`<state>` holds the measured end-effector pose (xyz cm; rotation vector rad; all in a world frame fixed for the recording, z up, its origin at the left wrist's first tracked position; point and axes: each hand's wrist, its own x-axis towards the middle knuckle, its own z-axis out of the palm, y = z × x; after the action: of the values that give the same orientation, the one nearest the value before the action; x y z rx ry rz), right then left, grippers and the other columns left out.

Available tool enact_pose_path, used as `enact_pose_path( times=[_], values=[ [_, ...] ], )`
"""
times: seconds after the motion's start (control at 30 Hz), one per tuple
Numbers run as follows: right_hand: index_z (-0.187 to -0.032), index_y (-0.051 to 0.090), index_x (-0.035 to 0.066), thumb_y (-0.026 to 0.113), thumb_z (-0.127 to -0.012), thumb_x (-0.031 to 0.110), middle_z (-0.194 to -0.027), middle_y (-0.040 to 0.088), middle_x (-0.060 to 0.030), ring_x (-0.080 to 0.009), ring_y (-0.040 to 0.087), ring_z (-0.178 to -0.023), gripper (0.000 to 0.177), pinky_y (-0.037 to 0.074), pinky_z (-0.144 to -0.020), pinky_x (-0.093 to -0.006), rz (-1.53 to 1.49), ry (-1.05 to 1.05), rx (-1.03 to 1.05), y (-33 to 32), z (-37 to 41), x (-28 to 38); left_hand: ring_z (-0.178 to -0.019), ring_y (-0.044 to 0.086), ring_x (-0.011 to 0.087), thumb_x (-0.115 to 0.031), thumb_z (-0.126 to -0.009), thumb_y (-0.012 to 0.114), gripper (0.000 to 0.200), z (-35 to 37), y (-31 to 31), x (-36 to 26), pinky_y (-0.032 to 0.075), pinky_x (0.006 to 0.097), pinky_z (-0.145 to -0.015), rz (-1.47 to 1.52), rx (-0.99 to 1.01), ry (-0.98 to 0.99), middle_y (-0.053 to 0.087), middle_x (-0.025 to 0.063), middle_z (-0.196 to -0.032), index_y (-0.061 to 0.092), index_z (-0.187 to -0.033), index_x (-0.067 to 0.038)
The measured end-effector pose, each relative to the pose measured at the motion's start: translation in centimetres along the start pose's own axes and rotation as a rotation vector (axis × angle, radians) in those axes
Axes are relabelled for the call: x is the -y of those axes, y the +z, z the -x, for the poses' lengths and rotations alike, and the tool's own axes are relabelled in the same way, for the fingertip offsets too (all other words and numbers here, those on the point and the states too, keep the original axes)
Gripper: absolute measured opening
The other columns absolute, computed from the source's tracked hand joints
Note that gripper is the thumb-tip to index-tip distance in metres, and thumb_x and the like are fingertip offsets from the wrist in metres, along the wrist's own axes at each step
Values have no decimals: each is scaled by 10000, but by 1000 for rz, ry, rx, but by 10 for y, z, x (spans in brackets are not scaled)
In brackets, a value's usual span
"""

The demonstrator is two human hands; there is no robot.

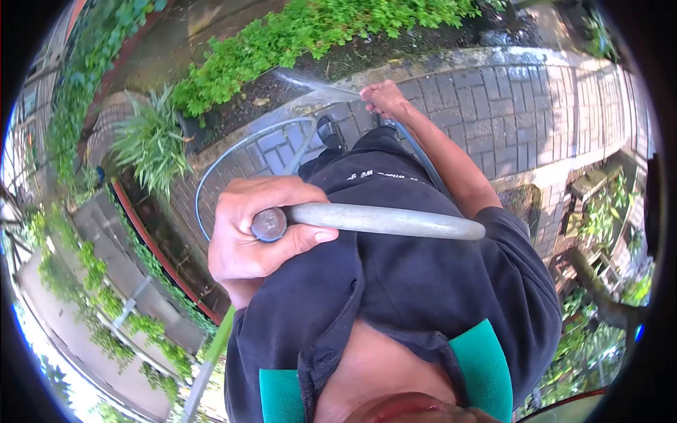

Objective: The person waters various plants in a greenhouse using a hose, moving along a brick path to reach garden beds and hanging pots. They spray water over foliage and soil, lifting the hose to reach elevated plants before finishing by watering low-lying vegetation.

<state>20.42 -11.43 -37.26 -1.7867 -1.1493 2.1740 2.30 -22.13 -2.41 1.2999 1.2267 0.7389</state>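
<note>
I look down my own dark shirt (423, 282) to a shoe (328, 130) on the brick paving. My left hand (243, 236) is close to the camera, fist closed around a thick grey tube (384, 220) with a round metal end (269, 224); the tube lies across my chest towards the right. My right hand (384, 99) is stretched out ahead, gripping the end of a thin grey hose (423, 151). A jet of water (314, 83) shoots from it to the left, towards the soil of the plant bed (296, 32).
The hose loops (211, 166) over the grey brick paving (522, 113) by my feet. A leafy potted plant (151, 141) stands at the left beside a red-edged gutter (159, 254). Green ground cover fills the bed ahead. More shrubs line the right edge (599, 211).
</note>
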Motion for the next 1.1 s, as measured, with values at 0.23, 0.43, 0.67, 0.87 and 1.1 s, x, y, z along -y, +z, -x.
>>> enact_pose_path(
  times=[0.23, 0.43, 0.67, 0.87, 1.1],
  values=[
    [-1034, 671, 67, 621, -825, 161, -652, 606, -53, -66, 405, -401, 235, 282, -317, -243, 150, -81, 141, 68, 1, 44, -591, 628, 194, -155, -643, 830, 310, 36, -20, 18, 446, 288, -548, -6, -122, 66, 661, 127, -694, 677, -830, 40],
    [-1022, 695, 55, 588, -817, 150, -646, 623, -67, -91, 467, -425, 250, 345, -353, -264, 249, -155, 264, 138, -3, 72, -674, 642, 179, -123, -697, 816, 225, 73, -48, 29, 474, 289, -614, 59, -178, 4, 674, 73, -757, 681, -842, -16],
    [-1013, 694, 57, 615, -821, 146, -651, 622, -52, -86, 472, -429, 226, 363, -375, -261, 158, -312, 189, 185, -11, 128, -670, 645, 180, -109, -710, 808, 207, 113, -90, 46, 476, 286, -604, 107, -229, 94, 679, 80, -768, 680, -840, -12],
    [-944, 702, 68, 624, -831, 150, -623, 613, -68, -119, 525, -457, 160, 417, -427, -297, 472, -619, -117, 176, -15, 171, -656, 628, 147, -91, -697, 810, 219, 131, -128, 56, 463, 279, -596, 160, -226, 141, 665, 84, -724, 685, -852, 1],
    [-1049, 646, 62, 572, -886, 116, -597, 568, -44, -98, 478, -429, 186, 358, -345, -253, 2, -304, -360, 109, -15, 150, -539, 556, 117, -93, -722, 748, 207, 149, -169, 62, 419, 234, -495, 355, -477, 43, 613, 80, -642, 661, -833, 58]
  ],
)
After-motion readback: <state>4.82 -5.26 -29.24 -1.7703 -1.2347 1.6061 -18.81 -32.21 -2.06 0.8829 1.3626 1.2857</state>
